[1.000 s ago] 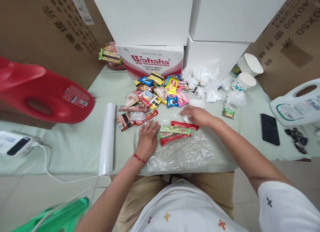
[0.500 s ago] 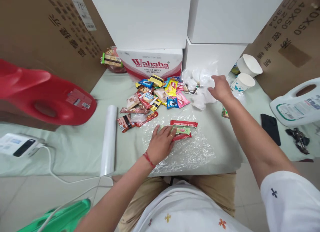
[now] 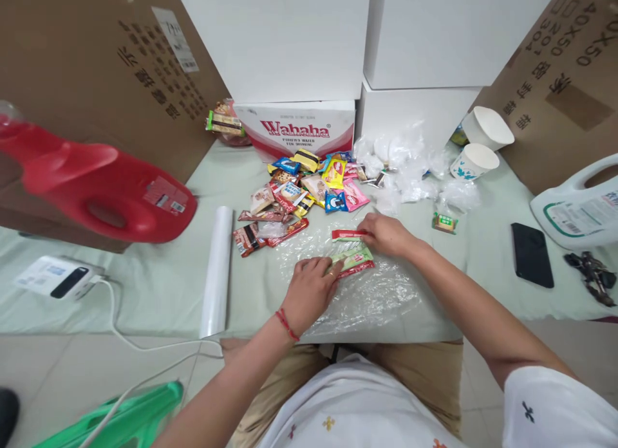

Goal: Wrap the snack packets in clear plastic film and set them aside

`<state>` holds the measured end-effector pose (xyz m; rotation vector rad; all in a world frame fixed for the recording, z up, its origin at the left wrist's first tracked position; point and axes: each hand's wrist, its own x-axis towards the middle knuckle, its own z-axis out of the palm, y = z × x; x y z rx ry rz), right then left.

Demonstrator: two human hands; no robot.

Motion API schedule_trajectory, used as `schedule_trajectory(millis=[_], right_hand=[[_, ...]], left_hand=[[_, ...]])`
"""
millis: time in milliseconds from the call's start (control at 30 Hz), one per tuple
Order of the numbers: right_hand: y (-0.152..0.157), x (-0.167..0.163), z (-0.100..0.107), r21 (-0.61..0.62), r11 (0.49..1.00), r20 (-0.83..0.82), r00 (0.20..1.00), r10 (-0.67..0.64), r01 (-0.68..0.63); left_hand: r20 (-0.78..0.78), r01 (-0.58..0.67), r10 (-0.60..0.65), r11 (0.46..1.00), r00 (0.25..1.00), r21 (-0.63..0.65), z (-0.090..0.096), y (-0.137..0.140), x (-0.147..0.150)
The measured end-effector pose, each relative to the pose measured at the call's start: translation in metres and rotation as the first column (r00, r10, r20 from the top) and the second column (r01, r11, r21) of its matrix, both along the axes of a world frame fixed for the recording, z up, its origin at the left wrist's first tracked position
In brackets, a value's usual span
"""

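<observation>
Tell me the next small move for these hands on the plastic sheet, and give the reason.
Probably fold the clear plastic sheet over the wafer bars. Left hand and right hand press the stacked bars together on it, and loose film lies free around them.

Counted on the pale green table (image 3: 154, 287): two white paper cups (image 3: 476, 159), one lying on its side; one red plastic jug with handle (image 3: 103, 194); one white plastic jug with handle (image 3: 577, 206); one black phone lying flat (image 3: 532, 262); one white roll of film (image 3: 217, 268); one sheet of clear crinkled plastic wrap (image 3: 367, 293); one red-and-white "Wahaha" carton (image 3: 299, 129); two brown cardboard boxes (image 3: 111, 68). Long snack bars on the wrap (image 3: 352, 255): three visible. Loose snack packets in the pile (image 3: 299, 190): too many overlapping to count
</observation>
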<state>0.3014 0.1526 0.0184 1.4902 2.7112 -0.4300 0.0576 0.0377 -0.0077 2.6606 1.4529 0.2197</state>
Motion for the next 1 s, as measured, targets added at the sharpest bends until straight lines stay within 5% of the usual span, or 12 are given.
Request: schedule_trajectory(millis=[200, 367, 467, 700, 867, 1000], right_hand=[[0.004, 0.005, 0.013, 0.043, 0.997, -0.051, 0.997, -0.063, 0.065], [-0.008, -0.015, 0.014, -0.008, 0.996, -0.184, 0.979, 0.090, -0.093], [-0.009, -0.029, 0.009, -0.108, 0.967, -0.162, 0.963, 0.213, -0.232], [0.033, -0.034, -0.013, 0.013, 0.997, 0.020, 0.997, -0.074, 0.074], [0.051, -0.040, -0.015, -0.046, 0.996, 0.114, 0.991, -0.068, 0.074], [0.044, -0.033, 0.002, -0.018, 1.000, 0.057, 0.998, -0.018, 0.019]], left_hand=[[0.194, -0.058, 0.053, 0.998, 0.980, 0.019, -0.009, -0.009, -0.012], [0.420, -0.382, 0.317, 0.921, 0.850, 0.078, -0.010, 0.019, -0.035], [0.359, -0.490, 0.446, 0.871, 0.820, 0.038, -0.012, 0.049, -0.043], [0.037, -0.459, 0.458, 0.888, 0.888, 0.024, -0.010, 0.074, -0.035], [0.029, -0.415, 0.416, 0.909, 0.909, -0.045, -0.012, 0.080, -0.041], [0.100, -0.404, 0.400, 0.915, 0.911, 0.024, -0.006, 0.081, -0.048]])
